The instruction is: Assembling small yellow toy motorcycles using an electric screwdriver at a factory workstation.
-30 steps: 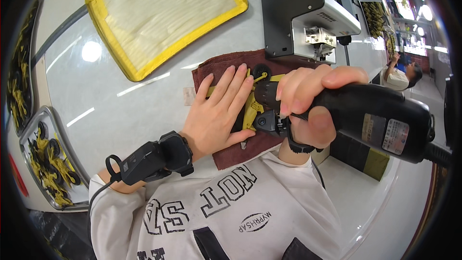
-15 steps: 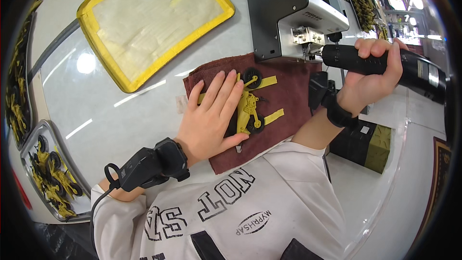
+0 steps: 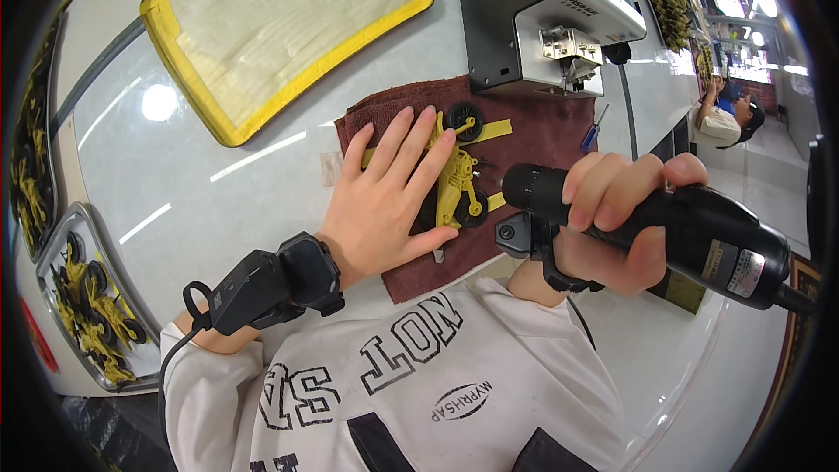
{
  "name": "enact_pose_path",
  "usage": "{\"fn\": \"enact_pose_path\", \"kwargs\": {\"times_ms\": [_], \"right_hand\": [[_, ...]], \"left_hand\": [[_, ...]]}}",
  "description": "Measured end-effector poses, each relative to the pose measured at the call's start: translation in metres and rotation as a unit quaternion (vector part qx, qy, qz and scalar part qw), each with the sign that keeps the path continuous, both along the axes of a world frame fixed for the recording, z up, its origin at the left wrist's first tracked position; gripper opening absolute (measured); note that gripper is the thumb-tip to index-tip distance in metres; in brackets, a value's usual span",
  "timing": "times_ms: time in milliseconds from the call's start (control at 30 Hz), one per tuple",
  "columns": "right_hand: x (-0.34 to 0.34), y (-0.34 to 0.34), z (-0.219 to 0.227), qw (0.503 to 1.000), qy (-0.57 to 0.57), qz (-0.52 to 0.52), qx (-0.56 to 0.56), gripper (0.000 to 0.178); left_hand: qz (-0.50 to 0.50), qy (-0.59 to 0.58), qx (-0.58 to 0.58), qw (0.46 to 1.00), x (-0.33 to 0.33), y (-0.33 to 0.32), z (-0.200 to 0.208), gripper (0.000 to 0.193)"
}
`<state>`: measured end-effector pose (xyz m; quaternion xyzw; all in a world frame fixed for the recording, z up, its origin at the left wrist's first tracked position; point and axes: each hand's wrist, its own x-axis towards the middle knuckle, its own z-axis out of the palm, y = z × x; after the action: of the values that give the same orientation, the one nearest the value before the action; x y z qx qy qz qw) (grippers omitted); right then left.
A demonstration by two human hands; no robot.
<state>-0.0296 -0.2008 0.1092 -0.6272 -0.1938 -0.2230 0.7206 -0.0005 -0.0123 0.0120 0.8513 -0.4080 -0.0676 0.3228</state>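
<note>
My left hand [image 3: 389, 192] lies flat with its fingers stretched out, pressing over the left side of a yellow toy motorcycle [image 3: 454, 179] with black wheels. The motorcycle lies on its side on a folded maroon towel [image 3: 537, 122], with strips of yellow tape [image 3: 491, 137] beneath it. My right hand [image 3: 625, 210] is wrapped round a thick black electric screwdriver [image 3: 690, 227], held above the towel's right side. Its front end points left toward the motorcycle's lower wheel; I cannot make out a bit. Part of the motorcycle is hidden under my left hand.
A black-and-silver screw feeder [image 3: 568, 44] stands behind the towel. A small screwdriver [image 3: 596, 131] lies at the towel's right edge. Far left is a yellow-edged tray [image 3: 227, 135]; at the left, a metal tray [image 3: 144, 371] holds several yellow motorcycles. Another person [image 3: 725, 122] is at the far right.
My right hand has brought the electric screwdriver away from the screw feeder, toward me and left to beside the motorcycle. My left hand stays on the motorcycle. Another person has come into view.
</note>
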Motion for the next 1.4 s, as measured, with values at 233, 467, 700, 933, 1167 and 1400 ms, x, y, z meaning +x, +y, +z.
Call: {"fn": "enact_pose_path", "kwargs": {"times_ms": [233,467,700,933,1167,1400], "right_hand": [[0.015,0.015,-0.013,0.998,0.038,-0.022,-0.047,0.045],[0.022,0.007,-0.019,0.999,0.031,0.014,0.014,0.037],[0.020,0.008,-0.019,0.997,0.014,0.064,0.035,0.039],[0.036,-0.037,0.042,0.962,-0.093,-0.257,-0.017,0.033],[0.055,-0.042,0.035,0.974,-0.029,-0.221,-0.030,0.040],[0.020,-0.007,0.010,0.999,-0.017,-0.050,-0.005,0.051]], "left_hand": [[0.004,0.002,0.004,1.000,-0.002,0.001,0.000,0.092],[0.001,0.006,-0.002,1.000,0.000,0.001,0.000,0.092],[0.004,0.004,0.001,1.000,-0.001,0.001,-0.001,0.093],[0.002,-0.004,-0.002,1.000,-0.003,0.002,0.001,0.092],[-0.001,0.001,-0.014,1.000,-0.001,0.003,-0.001,0.091],[-0.002,-0.003,-0.017,1.000,0.000,0.002,-0.001,0.090]]}}
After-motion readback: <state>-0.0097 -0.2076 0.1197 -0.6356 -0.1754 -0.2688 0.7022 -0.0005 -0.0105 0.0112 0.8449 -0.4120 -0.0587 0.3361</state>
